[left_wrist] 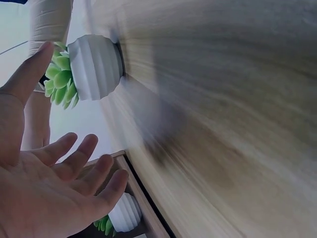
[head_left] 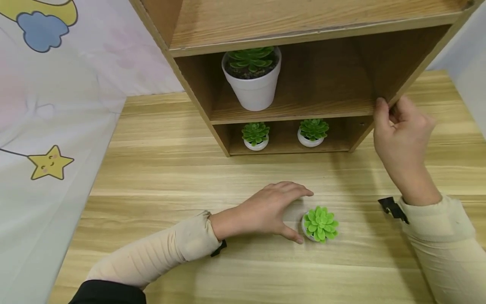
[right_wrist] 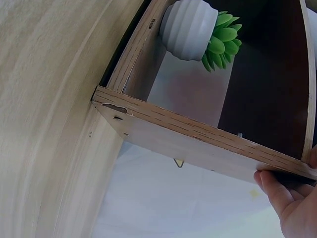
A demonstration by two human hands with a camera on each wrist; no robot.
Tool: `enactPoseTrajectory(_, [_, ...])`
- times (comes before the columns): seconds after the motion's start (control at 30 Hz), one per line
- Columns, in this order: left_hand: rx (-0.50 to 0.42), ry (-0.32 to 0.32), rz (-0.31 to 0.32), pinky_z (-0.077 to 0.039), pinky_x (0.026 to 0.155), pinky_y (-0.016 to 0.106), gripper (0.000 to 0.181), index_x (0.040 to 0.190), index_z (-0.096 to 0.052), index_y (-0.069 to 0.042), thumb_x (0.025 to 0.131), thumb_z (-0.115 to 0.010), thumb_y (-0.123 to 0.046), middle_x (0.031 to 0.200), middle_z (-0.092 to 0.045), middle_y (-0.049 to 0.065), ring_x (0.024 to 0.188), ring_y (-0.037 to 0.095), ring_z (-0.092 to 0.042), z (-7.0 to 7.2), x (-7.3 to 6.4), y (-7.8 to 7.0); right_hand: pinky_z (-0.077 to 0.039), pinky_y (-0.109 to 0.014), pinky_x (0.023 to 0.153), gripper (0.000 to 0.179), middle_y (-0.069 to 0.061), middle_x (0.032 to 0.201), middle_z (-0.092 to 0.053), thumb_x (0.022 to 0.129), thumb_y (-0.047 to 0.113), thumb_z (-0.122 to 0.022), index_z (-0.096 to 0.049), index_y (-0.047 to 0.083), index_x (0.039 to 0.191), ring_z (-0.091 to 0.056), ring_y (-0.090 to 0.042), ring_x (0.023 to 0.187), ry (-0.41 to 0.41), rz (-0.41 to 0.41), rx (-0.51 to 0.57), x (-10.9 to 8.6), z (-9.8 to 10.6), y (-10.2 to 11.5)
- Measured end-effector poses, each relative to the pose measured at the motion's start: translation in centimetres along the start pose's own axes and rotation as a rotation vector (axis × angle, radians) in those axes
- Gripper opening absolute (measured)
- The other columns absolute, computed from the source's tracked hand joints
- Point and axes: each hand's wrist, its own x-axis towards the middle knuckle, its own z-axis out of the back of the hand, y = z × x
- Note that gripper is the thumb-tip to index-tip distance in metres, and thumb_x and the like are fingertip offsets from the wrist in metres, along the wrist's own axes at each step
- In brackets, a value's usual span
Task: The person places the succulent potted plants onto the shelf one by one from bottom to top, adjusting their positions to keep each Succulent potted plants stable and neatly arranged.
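A small bright-green potted succulent in a white ribbed pot stands on the wood-grain surface. Just left of it my left hand is spread, thumb and fingers apart, with a gap to the pot. The left wrist view shows the same ribbed pot beyond the thumb and the open palm. My right hand grips the front edge of the right side panel of a wooden shelf. Its thumb lies on the inner side and its curled fingers lie outside, as the right wrist view also shows.
Two small succulents in white pots stand in the shelf's lowest compartment. A larger potted succulent stands on the level above, at the left. A printed cloth with a star and a cloud hangs along the left side.
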Motion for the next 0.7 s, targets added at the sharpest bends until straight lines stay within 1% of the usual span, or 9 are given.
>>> enactPoseTrajectory(0.2, [0.015,0.006,-0.014,-0.024,0.112,0.032,0.098,0.146,-0.044,-0.018,0.067,-0.084,-0.059,0.146,-0.044,-0.001,0.135,0.014,-0.033,-0.4,0.3,0.0,-0.033,-0.011,0.055,0.025,0.014,0.066,-0.057,0.093,0.01,-0.056,-0.065,-0.005,0.076,-0.045,0.002,0.055,-0.003,-0.007,0.004,0.0,0.0,0.0])
enactPoseTrajectory(0.4, [0.006,0.025,-0.001,-0.024,0.111,0.029,0.098,0.146,-0.044,-0.017,0.067,-0.085,-0.058,0.146,-0.043,-0.001,0.133,0.015,-0.035,-0.7,0.6,-0.1,-0.033,-0.01,0.055,0.024,0.012,0.067,-0.059,0.093,0.009,-0.056,-0.067,-0.006,0.079,-0.048,0.002,0.056,0.005,-0.011,0.016,0.1,0.0,0.1])
enactPoseTrajectory(0.57, [-0.016,0.044,-0.008,-0.024,0.11,0.025,0.099,0.147,-0.042,-0.013,0.069,-0.085,-0.055,0.145,-0.043,0.001,0.131,0.015,-0.038,-0.9,1.0,-0.2,-0.035,-0.01,0.056,0.024,0.001,0.068,-0.063,0.093,0.009,-0.056,-0.066,-0.008,0.078,-0.05,0.004,0.058,0.004,-0.009,0.019,0.1,0.0,0.1])
enactPoseTrajectory(0.7, [-0.032,0.05,-0.01,-0.022,0.111,0.025,0.099,0.147,-0.041,-0.011,0.069,-0.086,-0.053,0.144,-0.044,0.001,0.132,0.012,-0.038,-0.9,1.2,-0.3,-0.037,-0.009,0.058,0.025,-0.006,0.07,-0.065,0.094,0.009,-0.056,-0.066,-0.008,0.079,-0.052,0.005,0.061,0.006,-0.005,0.02,0.1,-0.1,0.1])
